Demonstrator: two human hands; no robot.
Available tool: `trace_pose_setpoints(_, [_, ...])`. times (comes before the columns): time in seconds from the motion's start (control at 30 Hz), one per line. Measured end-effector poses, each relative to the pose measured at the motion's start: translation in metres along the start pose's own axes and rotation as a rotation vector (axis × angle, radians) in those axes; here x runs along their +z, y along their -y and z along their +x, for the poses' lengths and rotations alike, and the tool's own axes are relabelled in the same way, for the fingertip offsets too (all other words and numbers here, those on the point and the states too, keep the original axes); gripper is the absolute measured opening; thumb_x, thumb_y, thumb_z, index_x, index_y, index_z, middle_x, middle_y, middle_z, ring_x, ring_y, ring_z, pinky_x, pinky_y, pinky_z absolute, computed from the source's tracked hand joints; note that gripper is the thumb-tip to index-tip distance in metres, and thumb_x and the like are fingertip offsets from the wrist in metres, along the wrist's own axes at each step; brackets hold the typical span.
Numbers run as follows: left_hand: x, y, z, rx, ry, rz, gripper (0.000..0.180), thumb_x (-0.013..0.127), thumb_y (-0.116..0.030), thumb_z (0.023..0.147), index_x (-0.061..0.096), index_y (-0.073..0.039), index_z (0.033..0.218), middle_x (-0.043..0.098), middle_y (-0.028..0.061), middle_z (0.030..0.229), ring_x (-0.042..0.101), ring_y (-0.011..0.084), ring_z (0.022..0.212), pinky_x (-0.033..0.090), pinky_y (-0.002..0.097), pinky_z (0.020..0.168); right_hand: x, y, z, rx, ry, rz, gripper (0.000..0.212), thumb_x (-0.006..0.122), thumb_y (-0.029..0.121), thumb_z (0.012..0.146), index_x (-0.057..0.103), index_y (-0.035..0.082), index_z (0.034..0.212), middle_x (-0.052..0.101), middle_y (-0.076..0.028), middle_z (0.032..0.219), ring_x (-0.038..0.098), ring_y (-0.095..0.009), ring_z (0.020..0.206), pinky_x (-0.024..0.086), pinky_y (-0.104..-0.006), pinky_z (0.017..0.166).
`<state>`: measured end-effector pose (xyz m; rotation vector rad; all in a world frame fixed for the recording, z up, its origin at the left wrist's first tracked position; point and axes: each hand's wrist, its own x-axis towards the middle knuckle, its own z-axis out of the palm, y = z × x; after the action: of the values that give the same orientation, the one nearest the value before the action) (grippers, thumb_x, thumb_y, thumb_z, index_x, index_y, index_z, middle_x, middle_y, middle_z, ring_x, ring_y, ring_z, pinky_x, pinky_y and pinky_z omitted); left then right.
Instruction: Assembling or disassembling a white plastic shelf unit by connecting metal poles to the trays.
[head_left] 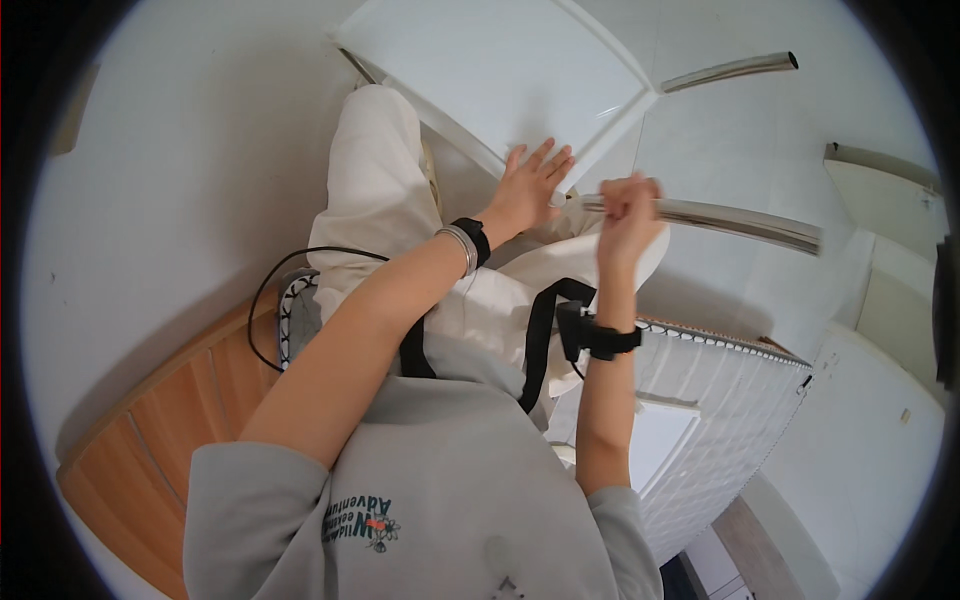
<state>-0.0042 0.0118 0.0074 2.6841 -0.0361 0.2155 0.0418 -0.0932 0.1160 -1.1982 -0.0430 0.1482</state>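
Note:
A white panel [520, 75] with a raised rim stands tilted in front of my knees. My left hand [527, 188] lies on its near corner with fingers spread. Out of that corner a shiny metal tube leg [745, 220] points to the right. My right hand [631, 208] is closed around the tube near the panel and is slightly blurred. A second metal tube leg [730, 72] sticks out from the panel's farther corner, touched by neither hand. Where the near leg meets the panel is partly hidden by my hands.
I sit on a bed with a grey quilted cover [720, 400]; a white flat piece [660, 435] lies on it at my right. A wooden headboard [170, 420] is at the left. A black cable [265, 315] loops beside my left thigh. White furniture [885, 190] stands far right.

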Motion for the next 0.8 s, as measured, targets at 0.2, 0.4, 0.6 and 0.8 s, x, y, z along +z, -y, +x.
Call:
trace_pose_setpoints(0.2, [0.002,-0.006,0.008,0.009,0.017,0.026,0.073,0.067,-0.031,0.063,0.040,-0.009,0.127,0.036,0.0032,0.135,0.029,0.0225,0.126,0.022,0.0484,0.098,-0.051,0.083,-0.008,-0.041,-0.257,-0.245,0.017,0.053,0.008,0.084,0.040,0.004,0.073,0.036,0.000,0.052,0.035,-0.008,0.046,0.031,-0.0216,0.046])
trace_pose_setpoints(0.4, [-0.009,0.004,0.007,0.057,0.008,0.128,0.068,0.064,-0.032,0.067,0.041,-0.009,0.127,0.039,0.0045,0.133,0.031,0.0234,0.125,0.024,0.0478,0.096,-0.189,0.135,-0.098,-0.240,-0.949,-0.448,0.026,0.052,0.011,0.084,0.038,0.000,0.102,0.041,-0.003,0.067,0.038,-0.008,0.046,0.032,-0.0224,0.039])
trace_pose_setpoints(0.6, [-0.001,0.001,0.006,0.121,-0.022,0.154,0.066,0.063,-0.033,0.069,0.042,-0.008,0.127,0.037,0.0038,0.134,0.030,0.0231,0.125,0.022,0.0446,0.097,-0.320,0.099,-0.235,0.120,-1.368,-0.574,0.033,0.048,0.003,0.080,0.032,-0.001,0.109,0.045,-0.009,0.074,0.042,-0.013,0.048,0.038,-0.0245,0.040])
trace_pose_setpoints(0.8, [0.000,-0.004,0.009,0.156,-0.019,0.161,0.065,0.063,-0.034,0.071,0.042,-0.007,0.126,0.036,0.0037,0.135,0.029,0.0240,0.125,0.020,0.0434,0.098,-0.348,0.048,-0.270,0.385,-1.429,-0.489,0.069,0.047,-0.001,0.072,0.017,0.002,0.134,0.050,-0.012,0.084,0.048,-0.015,0.056,0.042,-0.0279,0.049])
